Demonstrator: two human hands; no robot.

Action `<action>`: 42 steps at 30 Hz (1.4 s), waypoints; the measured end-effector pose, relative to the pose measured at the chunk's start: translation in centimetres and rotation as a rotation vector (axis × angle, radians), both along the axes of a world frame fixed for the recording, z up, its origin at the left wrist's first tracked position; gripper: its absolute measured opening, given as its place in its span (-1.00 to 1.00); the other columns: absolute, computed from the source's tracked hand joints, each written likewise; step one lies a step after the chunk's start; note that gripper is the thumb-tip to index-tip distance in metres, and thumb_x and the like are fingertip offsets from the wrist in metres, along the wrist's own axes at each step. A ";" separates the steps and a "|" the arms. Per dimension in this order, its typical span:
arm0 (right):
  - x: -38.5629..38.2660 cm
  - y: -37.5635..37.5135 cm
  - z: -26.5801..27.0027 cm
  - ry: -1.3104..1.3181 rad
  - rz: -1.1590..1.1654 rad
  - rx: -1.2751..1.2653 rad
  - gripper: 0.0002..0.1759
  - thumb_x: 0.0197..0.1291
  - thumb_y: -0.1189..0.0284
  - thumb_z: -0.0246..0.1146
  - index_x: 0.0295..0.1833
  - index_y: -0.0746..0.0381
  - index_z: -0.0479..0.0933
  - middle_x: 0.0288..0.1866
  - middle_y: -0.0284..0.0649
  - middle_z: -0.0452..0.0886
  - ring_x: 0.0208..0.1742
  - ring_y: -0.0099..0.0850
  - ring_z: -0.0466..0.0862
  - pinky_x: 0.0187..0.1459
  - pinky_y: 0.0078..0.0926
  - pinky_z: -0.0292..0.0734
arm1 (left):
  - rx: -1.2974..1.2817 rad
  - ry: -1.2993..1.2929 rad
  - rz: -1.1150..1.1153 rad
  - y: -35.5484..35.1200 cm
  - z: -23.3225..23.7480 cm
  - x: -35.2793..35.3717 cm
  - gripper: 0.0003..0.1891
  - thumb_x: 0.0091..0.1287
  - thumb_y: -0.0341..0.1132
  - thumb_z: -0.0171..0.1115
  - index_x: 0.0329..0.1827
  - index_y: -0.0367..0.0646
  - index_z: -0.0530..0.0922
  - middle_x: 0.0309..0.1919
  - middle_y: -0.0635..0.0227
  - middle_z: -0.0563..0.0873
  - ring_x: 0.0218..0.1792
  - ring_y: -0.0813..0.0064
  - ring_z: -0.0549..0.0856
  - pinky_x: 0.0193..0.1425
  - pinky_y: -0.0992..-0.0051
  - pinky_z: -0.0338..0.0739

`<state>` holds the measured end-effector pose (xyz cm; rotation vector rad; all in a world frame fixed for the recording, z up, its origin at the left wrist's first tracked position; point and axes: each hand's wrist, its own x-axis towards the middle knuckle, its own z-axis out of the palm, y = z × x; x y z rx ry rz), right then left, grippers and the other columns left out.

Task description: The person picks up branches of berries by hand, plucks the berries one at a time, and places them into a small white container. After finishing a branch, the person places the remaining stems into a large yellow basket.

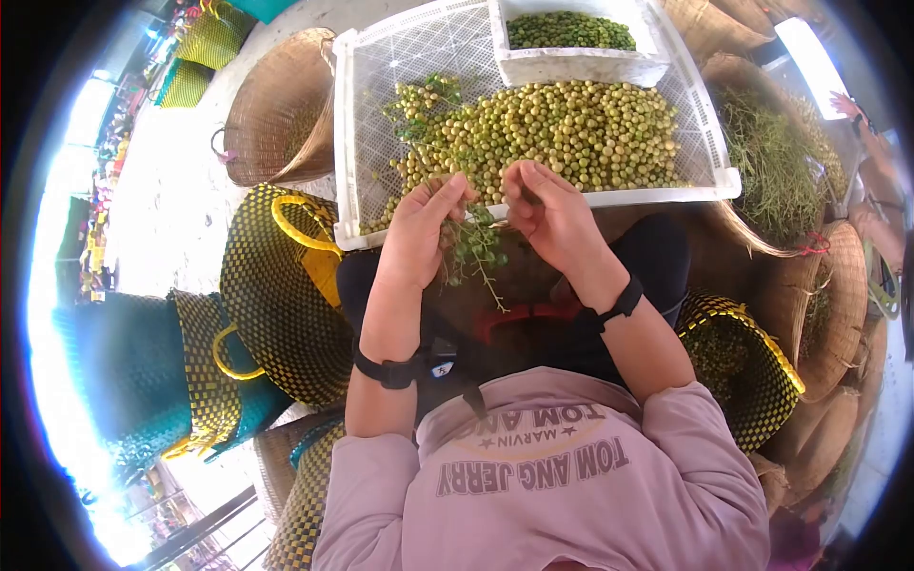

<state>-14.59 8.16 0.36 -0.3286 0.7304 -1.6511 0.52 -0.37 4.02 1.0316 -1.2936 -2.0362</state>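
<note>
The sprig (473, 249) is a thin, branching green stalk dotted with a few small round green berries, pinched in my left hand (419, 233) and hanging downward, tip lowest, just beside my right hand (554, 221).

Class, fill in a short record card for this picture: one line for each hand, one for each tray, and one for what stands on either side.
left hand: closed around a leafy sprig of small green berries
right hand: fingers curled at the sprig's top; grip unclear
big tray: white mesh, bearing a heap of yellow-green berries
small tray: white, on the big tray's far part, holding darker berries
left side: yellow-and-black woven bag; woven basket
right side: pile of green stems
</note>
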 end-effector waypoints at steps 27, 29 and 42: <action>0.4 1.0 0.5 0.159 0.300 0.181 -0.70 0.40 0.19 0.06 -0.24 0.20 0.45 -0.43 -0.39 0.42 -0.66 -0.73 0.14 -0.64 -0.76 -0.01 | -0.402 -0.267 0.007 -0.4 -1.4 0.3 -0.71 0.33 -0.08 0.27 -0.28 -0.17 0.59 -0.54 0.62 0.45 -0.55 0.77 0.34 -0.48 0.67 0.24; 0.8 1.0 0.4 0.210 0.288 0.227 -0.72 0.39 0.20 0.08 -0.21 0.19 0.49 -0.48 -0.42 0.41 -0.67 -0.73 0.13 -0.64 -0.74 -0.04 | -0.452 -0.340 -0.024 0.2 -0.7 0.2 -0.70 0.33 -0.09 0.27 -0.28 -0.18 0.59 -0.54 0.62 0.46 -0.54 0.77 0.35 -0.46 0.67 0.24; 0.8 0.8 -1.7 0.072 0.313 0.012 -0.79 0.39 0.26 0.09 -0.18 0.18 0.45 -0.48 -0.45 0.36 -0.62 -0.73 0.18 -0.62 -0.72 0.00 | -0.442 -0.409 0.012 0.6 -0.8 -0.2 -0.68 0.33 -0.08 0.27 -0.31 -0.22 0.60 -0.60 0.59 0.45 -0.54 0.77 0.34 -0.44 0.67 0.22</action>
